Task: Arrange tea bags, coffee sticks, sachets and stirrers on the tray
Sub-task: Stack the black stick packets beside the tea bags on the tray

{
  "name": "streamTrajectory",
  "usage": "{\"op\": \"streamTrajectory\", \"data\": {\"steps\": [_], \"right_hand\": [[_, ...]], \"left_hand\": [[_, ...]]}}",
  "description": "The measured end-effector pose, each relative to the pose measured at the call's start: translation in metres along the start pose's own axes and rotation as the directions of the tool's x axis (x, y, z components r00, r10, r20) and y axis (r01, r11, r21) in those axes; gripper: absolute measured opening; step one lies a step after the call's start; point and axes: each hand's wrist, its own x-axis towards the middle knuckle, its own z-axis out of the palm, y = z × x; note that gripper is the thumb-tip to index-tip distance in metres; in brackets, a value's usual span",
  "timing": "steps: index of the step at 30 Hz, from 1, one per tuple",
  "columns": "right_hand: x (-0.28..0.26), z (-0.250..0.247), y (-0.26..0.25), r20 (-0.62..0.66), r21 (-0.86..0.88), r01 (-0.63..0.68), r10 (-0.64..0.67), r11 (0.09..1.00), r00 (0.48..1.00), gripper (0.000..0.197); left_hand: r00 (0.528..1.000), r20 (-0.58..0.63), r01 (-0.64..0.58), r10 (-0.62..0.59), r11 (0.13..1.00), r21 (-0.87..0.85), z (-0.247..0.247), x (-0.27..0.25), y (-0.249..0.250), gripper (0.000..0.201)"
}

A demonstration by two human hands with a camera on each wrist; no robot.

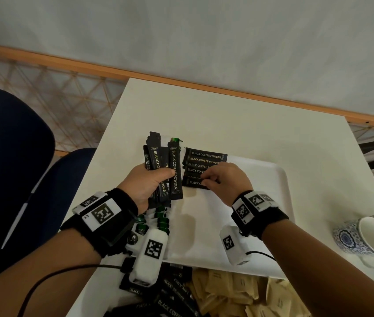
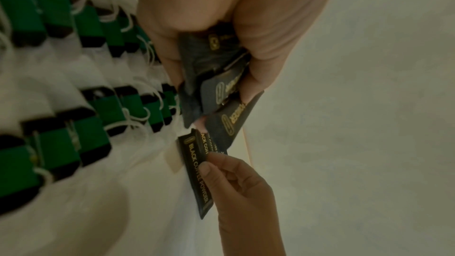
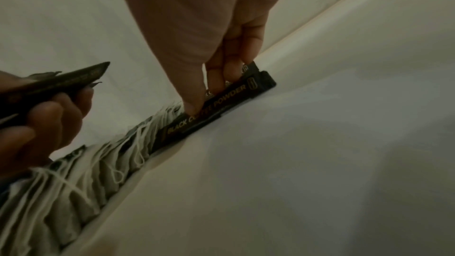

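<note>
Laying: right hand (image 1: 224, 181) pinches the nearest coffee stick (image 1: 194, 183) of the row on the tray (image 1: 279, 179).
Left hand (image 1: 146, 186): grasps a bundle of sticks (image 1: 164, 167).
Done: tea bags (image 2: 74, 77) in rows, tray's left.
Left: sachets (image 1: 238, 291) on the tabletop, nearest edge; stirrers unseen.

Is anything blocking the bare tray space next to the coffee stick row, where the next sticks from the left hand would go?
Nothing visible does. The tray is bare just nearer than the row. The right hand pinches the nearest laid stick; the left hand holds the bundle beside it.
</note>
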Motion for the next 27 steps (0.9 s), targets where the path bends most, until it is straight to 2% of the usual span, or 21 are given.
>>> {"op": "streamTrajectory", "data": {"steps": [3, 5, 8, 11, 13, 15, 16, 18, 20, 27], "right_hand": [[-0.001, -0.003, -0.004, -0.041, 0.055, 0.002, 0.000, 0.998, 0.999, 0.014], [-0.003, -0.009, -0.016, -0.043, 0.206, -0.039, 0.049, 0.978, 0.998, 0.018], [-0.009, -0.012, -0.035, 0.074, 0.541, -0.127, 0.103, 0.831, 0.992, 0.017], [-0.014, -0.010, -0.042, 0.102, 0.668, -0.125, 0.077, 0.733, 0.992, 0.010], [-0.016, -0.015, -0.039, 0.068, 0.665, -0.127, 0.110, 0.736, 0.992, 0.018], [-0.018, -0.021, -0.032, 0.050, 0.606, -0.145, 0.144, 0.782, 0.988, 0.020], [-0.019, -0.023, -0.027, 0.058, 0.538, -0.165, 0.158, 0.826, 0.986, 0.020], [-0.023, -0.027, -0.016, 0.096, 0.352, -0.193, 0.170, 0.916, 0.981, 0.022], [-0.029, -0.030, -0.010, 0.120, 0.203, -0.185, 0.163, 0.961, 0.979, 0.024], [-0.032, -0.015, -0.006, 0.171, 0.159, -0.199, 0.172, 0.967, 0.970, 0.016]], "left_hand": [[1.000, 0.011, -0.009, 0.009, 1.000, 0.006, 0.002, 0.001, -0.001, 0.018], [0.999, 0.042, -0.002, 0.003, 1.000, -0.021, 0.005, 0.000, -0.002, 0.018], [0.997, 0.078, -0.001, 0.002, 1.000, -0.016, 0.011, -0.002, -0.005, 0.020], [0.995, 0.099, -0.002, 0.002, 1.000, -0.004, 0.017, -0.004, -0.006, 0.020], [0.995, 0.098, 0.013, -0.009, 0.999, -0.040, 0.019, -0.006, -0.005, 0.017], [0.996, 0.084, 0.030, -0.024, 0.996, -0.080, 0.019, -0.009, -0.001, 0.009], [0.997, 0.072, 0.035, -0.029, 0.995, -0.091, 0.018, -0.010, 0.001, 0.004], [0.999, 0.037, 0.039, -0.036, 0.995, -0.094, 0.015, -0.012, 0.005, 0.009], [0.999, 0.016, 0.051, -0.050, 0.994, -0.097, 0.012, -0.012, 0.008, 0.013], [0.992, 0.067, 0.116, -0.108, 0.985, -0.126, 0.005, -0.014, 0.012, 0.021]]}}
